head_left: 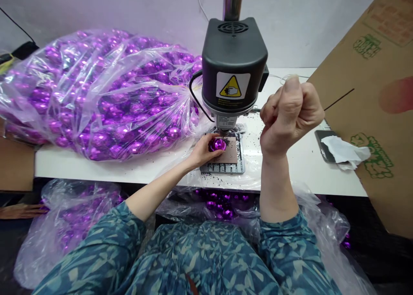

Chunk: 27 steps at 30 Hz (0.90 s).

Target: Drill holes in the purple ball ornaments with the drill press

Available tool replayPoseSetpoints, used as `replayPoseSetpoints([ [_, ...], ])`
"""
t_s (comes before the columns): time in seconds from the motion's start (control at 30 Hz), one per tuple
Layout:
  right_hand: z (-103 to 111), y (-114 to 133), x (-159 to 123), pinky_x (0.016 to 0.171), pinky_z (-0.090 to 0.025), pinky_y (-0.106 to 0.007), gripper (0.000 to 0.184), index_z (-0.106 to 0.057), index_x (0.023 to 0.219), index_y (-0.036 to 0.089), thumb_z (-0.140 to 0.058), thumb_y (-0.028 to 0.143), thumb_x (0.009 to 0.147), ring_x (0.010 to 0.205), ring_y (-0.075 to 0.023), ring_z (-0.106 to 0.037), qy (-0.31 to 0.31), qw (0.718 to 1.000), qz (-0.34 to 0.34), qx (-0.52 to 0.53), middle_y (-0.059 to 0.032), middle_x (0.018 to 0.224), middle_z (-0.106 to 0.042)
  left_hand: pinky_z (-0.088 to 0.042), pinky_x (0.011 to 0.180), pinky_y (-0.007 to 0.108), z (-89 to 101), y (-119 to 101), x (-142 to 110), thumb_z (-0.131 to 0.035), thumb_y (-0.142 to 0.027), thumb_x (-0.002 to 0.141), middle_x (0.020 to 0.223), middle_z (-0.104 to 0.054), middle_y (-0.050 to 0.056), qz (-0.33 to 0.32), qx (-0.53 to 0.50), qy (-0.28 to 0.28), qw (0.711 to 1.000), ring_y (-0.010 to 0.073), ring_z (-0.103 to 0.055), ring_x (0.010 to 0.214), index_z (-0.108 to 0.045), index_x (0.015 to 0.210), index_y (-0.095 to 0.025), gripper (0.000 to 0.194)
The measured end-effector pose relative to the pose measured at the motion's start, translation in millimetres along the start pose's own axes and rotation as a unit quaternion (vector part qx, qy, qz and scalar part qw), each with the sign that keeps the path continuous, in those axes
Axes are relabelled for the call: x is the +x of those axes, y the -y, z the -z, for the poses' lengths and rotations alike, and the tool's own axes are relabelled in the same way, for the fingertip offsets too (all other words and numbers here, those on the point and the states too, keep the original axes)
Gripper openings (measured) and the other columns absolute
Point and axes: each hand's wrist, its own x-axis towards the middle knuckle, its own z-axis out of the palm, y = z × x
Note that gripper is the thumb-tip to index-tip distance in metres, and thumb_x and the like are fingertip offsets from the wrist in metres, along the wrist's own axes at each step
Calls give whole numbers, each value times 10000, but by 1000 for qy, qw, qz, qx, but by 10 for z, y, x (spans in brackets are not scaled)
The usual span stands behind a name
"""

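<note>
My left hand (203, 150) pinches a shiny purple faceted ball (217, 144) and holds it on a small brown pad (230, 153) on the base of a bench drill press (234, 66), right under the spindle. My right hand (288, 114) is raised in a fist to the right of the black drill head, wrapped round the feed lever, of which a thin dark rod (338, 99) sticks out to the right. Black swarf lies scattered around the base plate (222, 168).
A big clear plastic bag of purple balls (97, 92) fills the left of the white table (306, 166). Further bags with purple balls (219, 202) hang below the table edge. A phone with a white tissue (338, 150) lies at the right, beside a tilted cardboard box (380, 114).
</note>
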Motion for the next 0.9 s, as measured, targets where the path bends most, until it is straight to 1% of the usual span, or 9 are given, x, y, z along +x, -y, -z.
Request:
replayPoseSetpoints([
  [0.1, -3, 11, 10, 425, -293, -306, 506, -247, 621, 252, -506, 549, 938, 384, -70, -287, -9, 999, 31, 41, 66, 447, -303, -552, 877, 379, -95, -64, -53, -851, -285, 746, 1100, -689, 75, 7, 9, -34, 999, 225, -662, 972, -595, 1186, -182, 519],
  [0.23, -2, 13, 15, 426, -290, -303, 487, -228, 632, 245, -472, 493, 973, 384, -66, -283, 1, 998, 53, 29, 67, 457, -294, -543, 909, 399, -171, -108, -54, -834, -236, 748, 1083, -663, 68, -28, 37, -47, 998, 245, -650, 1020, -615, 1119, -188, 433],
  [0.4, -6, 6, 16, 402, -272, -309, 493, -261, 613, 253, -542, 495, 938, 368, -74, -279, -12, 997, 41, 67, 69, 434, -299, -532, 942, 432, -208, -73, 14, -846, -281, 775, 1101, -655, 80, -36, 26, -23, 999, 270, -639, 1070, -632, 1143, -190, 436],
  [0.47, -6, 10, 17, 401, -272, -317, 495, -271, 610, 257, -556, 508, 927, 365, -79, -277, -14, 997, 36, 74, 69, 428, -301, -524, 963, 450, -223, -57, 9, -851, -293, 778, 1133, -659, 94, -35, 25, -23, 999, 279, -634, 1092, -629, 1164, -189, 457],
  [0.63, 4, 30, 3, 427, -311, -320, 497, -254, 624, 255, -505, 539, 946, 381, -85, -292, -9, 999, 20, 32, 63, 451, -299, -538, 925, 424, -268, -39, -58, -881, -299, 744, 1115, -683, 78, 9, 1, -65, 998, 257, -650, 1036, -599, 1148, -198, 503],
  [0.77, 19, 2, -51, 418, -265, -289, 477, -225, 655, 247, -482, 500, 968, 386, -60, -275, -10, 999, 48, 16, 68, 475, -266, -539, 915, 403, -279, -28, -71, -878, -302, 747, 1099, -692, 74, 10, -22, -63, 998, 242, -659, 1018, -607, 1131, -191, 483],
  [0.9, 52, -83, -148, 433, -278, -279, 494, -184, 659, 243, -446, 511, 982, 384, -51, -240, -26, 997, 68, -34, 73, 469, -201, -539, 911, 402, -276, -14, -63, -883, -290, 740, 1103, -694, 79, 7, -24, -63, 998, 244, -661, 1023, -609, 1125, -183, 484],
])
